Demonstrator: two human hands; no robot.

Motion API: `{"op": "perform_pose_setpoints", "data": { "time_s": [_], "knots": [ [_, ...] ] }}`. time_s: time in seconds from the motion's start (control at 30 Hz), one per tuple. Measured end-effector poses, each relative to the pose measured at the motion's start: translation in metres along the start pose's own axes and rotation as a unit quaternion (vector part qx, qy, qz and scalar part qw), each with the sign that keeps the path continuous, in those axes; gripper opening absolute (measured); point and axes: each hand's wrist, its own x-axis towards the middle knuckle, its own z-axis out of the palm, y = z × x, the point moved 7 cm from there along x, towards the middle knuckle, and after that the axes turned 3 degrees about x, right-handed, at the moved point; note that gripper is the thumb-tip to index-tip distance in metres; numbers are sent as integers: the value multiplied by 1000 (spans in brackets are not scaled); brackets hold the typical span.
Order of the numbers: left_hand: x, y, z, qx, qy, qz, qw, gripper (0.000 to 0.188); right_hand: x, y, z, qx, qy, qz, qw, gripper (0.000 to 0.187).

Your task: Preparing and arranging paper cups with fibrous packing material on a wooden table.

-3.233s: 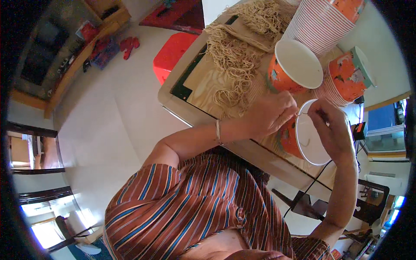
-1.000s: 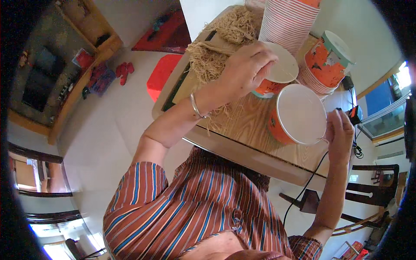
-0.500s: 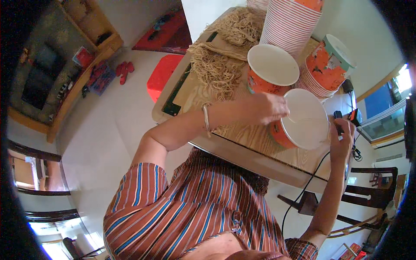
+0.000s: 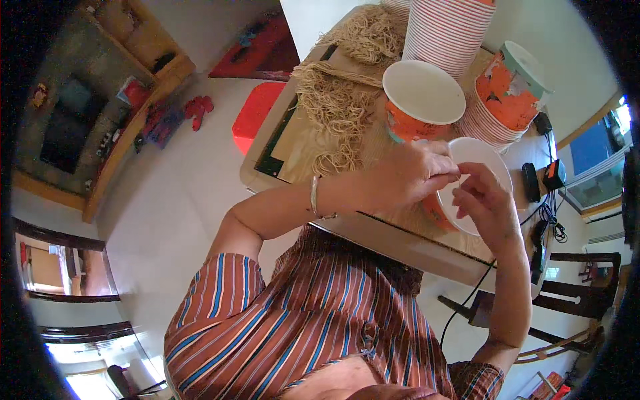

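Observation:
My left hand [image 4: 427,172], with a silver bangle at the wrist, is pinched closed over the left rim of a white paper bowl [image 4: 485,155] with an orange outside. My right hand [image 4: 490,207] is curled in front of the same bowl, its fingertips meeting those of my left. A thin tan string ran from my left hand across the bowl earlier; between the fingers it is now mostly hidden. Behind stands a second orange paper bowl [image 4: 423,93], upright and white inside. Left of it, tan string [image 4: 337,107] lies in tangled heaps on the wooden table [image 4: 393,217].
A tall stack of paper bowls [image 4: 443,33] rises at the back. More stacked bowls [image 4: 510,87], the top one upside down, stand at the right. Black devices [image 4: 531,181] and cables [image 4: 550,220] lie near the right edge. A red stool [image 4: 257,117] stands left of the table.
My right hand has come left from the black device at the table's right side to my left hand. The black device now lies uncovered. The view has shifted slightly.

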Motion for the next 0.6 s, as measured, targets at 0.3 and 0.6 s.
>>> {"op": "perform_pose_setpoints", "data": {
  "time_s": [0.3, 0.6],
  "knots": [
    [0, -29, -23, -106, -51, -92, 989, 14, 1, -3, -40, -91, 98, -65, 989, 5],
    [8, -8, -15, 47, -62, -22, 997, 14, -5, -35, -26, -255, 177, -143, 940, 15]
  ]
}}
